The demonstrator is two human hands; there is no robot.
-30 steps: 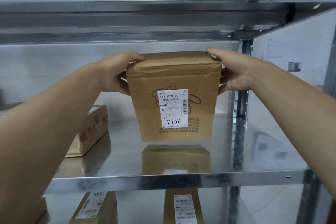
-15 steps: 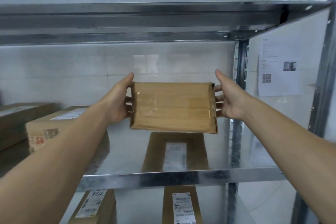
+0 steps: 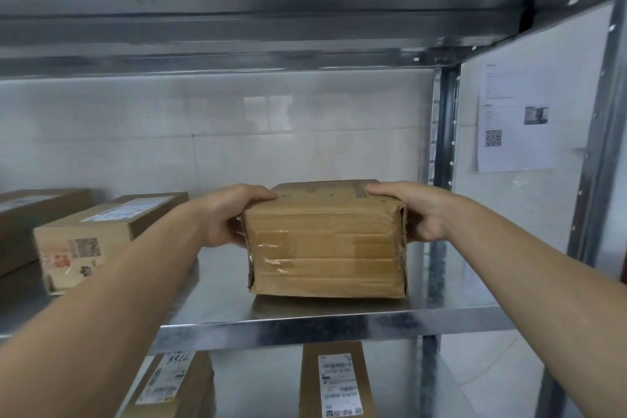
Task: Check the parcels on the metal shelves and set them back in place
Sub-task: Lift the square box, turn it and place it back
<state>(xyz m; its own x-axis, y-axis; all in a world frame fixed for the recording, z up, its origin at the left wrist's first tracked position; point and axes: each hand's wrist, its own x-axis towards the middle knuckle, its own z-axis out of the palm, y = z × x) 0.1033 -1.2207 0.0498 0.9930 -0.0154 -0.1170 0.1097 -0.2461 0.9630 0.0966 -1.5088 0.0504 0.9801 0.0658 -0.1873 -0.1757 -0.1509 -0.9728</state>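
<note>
A brown cardboard parcel (image 3: 325, 248), wrapped in clear tape, rests on the metal shelf (image 3: 339, 326) near its front right. Its plain taped side faces me; the label is out of sight. My left hand (image 3: 230, 214) grips its upper left edge, fingers over the top. My right hand (image 3: 417, 210) holds the upper right edge the same way.
Two more cardboard parcels (image 3: 98, 234) (image 3: 30, 220) lie on the same shelf at the left. Below, on the lower shelf, stand two labelled parcels (image 3: 176, 383) (image 3: 337, 382). The upper shelf (image 3: 271, 27) hangs overhead. A shelf post (image 3: 441, 163) and a printed sheet (image 3: 515, 119) are at the right.
The parcel was tipped from upright with its label facing me to lying flat, then lowered from mid-air onto the shelf. Both hands stayed on it.
</note>
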